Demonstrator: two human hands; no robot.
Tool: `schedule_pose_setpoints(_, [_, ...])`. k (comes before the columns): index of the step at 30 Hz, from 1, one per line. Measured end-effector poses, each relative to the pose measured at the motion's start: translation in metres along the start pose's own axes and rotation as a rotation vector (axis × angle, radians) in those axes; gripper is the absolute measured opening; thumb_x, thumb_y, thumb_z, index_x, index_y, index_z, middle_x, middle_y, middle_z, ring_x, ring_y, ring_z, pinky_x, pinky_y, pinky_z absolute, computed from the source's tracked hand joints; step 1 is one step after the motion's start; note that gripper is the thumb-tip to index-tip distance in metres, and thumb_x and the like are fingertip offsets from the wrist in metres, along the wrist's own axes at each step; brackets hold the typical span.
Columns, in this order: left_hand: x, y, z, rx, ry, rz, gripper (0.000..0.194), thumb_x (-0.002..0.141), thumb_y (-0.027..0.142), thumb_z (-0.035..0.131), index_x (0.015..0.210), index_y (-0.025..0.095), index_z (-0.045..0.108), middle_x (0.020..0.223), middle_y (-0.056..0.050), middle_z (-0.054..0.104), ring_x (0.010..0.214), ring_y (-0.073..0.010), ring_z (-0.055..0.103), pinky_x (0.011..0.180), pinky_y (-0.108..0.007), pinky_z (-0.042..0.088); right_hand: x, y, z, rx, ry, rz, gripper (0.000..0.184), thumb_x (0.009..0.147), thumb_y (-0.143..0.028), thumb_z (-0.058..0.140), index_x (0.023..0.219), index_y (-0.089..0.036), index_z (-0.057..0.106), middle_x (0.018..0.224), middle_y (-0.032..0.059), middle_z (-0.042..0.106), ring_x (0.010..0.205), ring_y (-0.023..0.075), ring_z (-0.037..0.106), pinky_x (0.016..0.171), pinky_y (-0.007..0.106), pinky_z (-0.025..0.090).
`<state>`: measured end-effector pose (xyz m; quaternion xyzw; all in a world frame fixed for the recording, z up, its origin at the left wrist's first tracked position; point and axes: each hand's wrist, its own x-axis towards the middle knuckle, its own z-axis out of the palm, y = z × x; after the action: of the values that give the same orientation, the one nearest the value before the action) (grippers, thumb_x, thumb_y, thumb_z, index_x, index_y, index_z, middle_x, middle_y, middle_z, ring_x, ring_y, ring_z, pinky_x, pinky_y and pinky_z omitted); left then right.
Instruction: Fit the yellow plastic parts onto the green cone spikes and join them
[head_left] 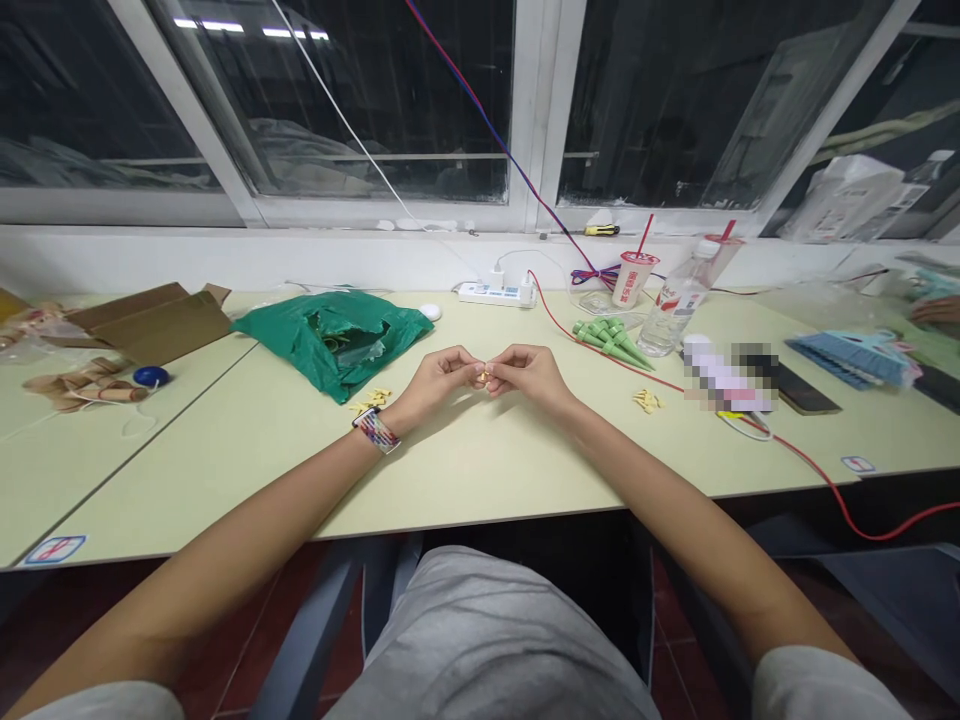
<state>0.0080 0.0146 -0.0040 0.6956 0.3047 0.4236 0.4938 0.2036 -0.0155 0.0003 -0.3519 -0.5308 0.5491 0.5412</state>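
My left hand (448, 382) and my right hand (527, 376) meet over the middle of the table, fingertips pinched together. Between them is a small yellow piece (484, 377), mostly covered by the fingers, so its exact kind cannot be told. Both hands grip it. A little pile of yellow pieces (373, 400) lies by my left wrist, partly behind it. Off to the right of my right hand sits another small pile of pale yellow pieces (646, 401). Several green cone-shaped pieces (613, 342) are stacked behind that pile.
A green plastic bag (285, 335) lies at the back left, near a cardboard box (161, 325) and wooden toys. A power strip (496, 293), a water bottle (671, 310) and a drink cup (634, 278) stand along the back. A red cable (814, 470) crosses the right side.
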Motion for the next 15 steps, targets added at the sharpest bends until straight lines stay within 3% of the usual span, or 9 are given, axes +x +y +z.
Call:
schedule_pose_setpoints(8, [-0.0005, 0.0063, 0.0034, -0.194, -0.036, -0.139, 0.028, 0.081, 0.041, 0.085, 0.08, 0.018, 0.07, 0.085, -0.007, 0.074, 0.081, -0.0195, 0.071, 0.082, -0.038, 0.056, 0.0009, 0.0061, -0.0051, -0.396, -0.06, -0.216, 0.017, 0.085, -0.036, 0.075, 0.083, -0.02, 0.07, 0.076, 0.0019, 0.075, 0.066, 0.0164, 0.07, 0.068, 0.03, 0.059])
schedule_pose_setpoints(12, [-0.0001, 0.0043, 0.0014, -0.247, -0.046, -0.2, 0.027, 0.081, 0.04, 0.086, 0.079, 0.018, 0.071, 0.082, -0.006, 0.072, 0.079, -0.0174, 0.069, 0.083, -0.037, 0.056, 0.0004, 0.0057, -0.0075, -0.589, -0.066, -0.376, 0.009, 0.087, -0.029, 0.069, 0.084, -0.022, 0.073, 0.083, 0.0022, 0.072, 0.076, 0.0159, 0.068, 0.074, 0.03, 0.056])
schedule_pose_setpoints(15, [0.0007, 0.0018, -0.0013, -0.217, -0.029, -0.169, 0.026, 0.081, 0.041, 0.086, 0.084, 0.019, 0.074, 0.089, -0.008, 0.075, 0.085, -0.02, 0.071, 0.087, -0.04, 0.057, 0.0002, 0.0045, -0.0056, -0.525, -0.036, -0.343, 0.012, 0.087, -0.034, 0.07, 0.089, -0.022, 0.074, 0.086, 0.0027, 0.073, 0.077, 0.0163, 0.069, 0.072, 0.029, 0.058])
